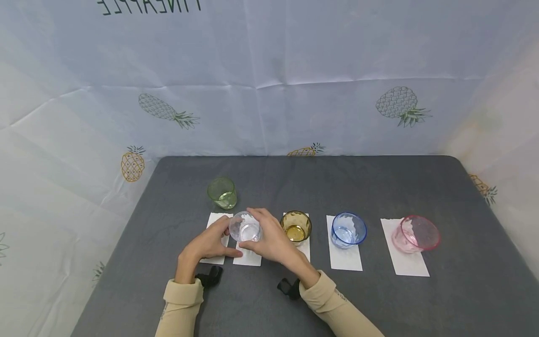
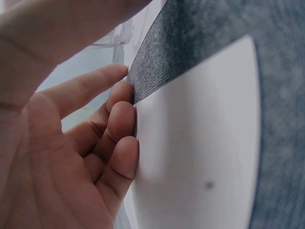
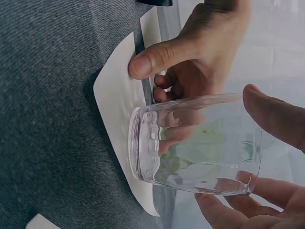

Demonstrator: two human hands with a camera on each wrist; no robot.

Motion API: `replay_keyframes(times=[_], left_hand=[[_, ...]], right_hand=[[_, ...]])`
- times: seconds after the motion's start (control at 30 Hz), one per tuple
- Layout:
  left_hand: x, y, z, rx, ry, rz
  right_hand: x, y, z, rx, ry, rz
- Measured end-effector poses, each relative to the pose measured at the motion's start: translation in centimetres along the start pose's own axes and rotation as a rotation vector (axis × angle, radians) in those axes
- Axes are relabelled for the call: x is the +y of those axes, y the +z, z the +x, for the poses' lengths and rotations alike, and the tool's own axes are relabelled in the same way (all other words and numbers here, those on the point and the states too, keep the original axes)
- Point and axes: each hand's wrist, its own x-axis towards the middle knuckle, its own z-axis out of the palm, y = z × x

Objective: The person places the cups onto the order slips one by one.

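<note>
My right hand (image 1: 271, 238) holds a clear glass (image 1: 245, 228) near its rim, thumb on the near side and fingers on the far side. In the right wrist view the glass (image 3: 200, 152) stands upright with its base on a white paper slip (image 3: 116, 90). Just left of the glass is my left hand (image 1: 210, 243), its thumb spread from loosely bent fingers and nothing held. Its thumb reaches over the slip's near part; the left wrist view shows its fingertips (image 2: 125, 155) beside a slip's edge. Behind the leftmost slip (image 1: 214, 220), a green glass (image 1: 223, 193) sits on the dark table.
To the right, an amber glass (image 1: 296, 227), a blue glass (image 1: 348, 230) and a pink glass (image 1: 417, 234) stand on their own white slips. A white pineapple-print cloth (image 1: 269, 117) hangs behind the grey table (image 1: 379, 187).
</note>
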Motion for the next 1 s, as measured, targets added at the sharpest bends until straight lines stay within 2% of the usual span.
replay_keyframes(times=[1.0], left_hand=[[-0.25, 0.01, 0.06, -0.006, 0.013, -0.010]], right_hand=[[0.32, 0.22, 0.12, -0.011, 0.002, -0.002]])
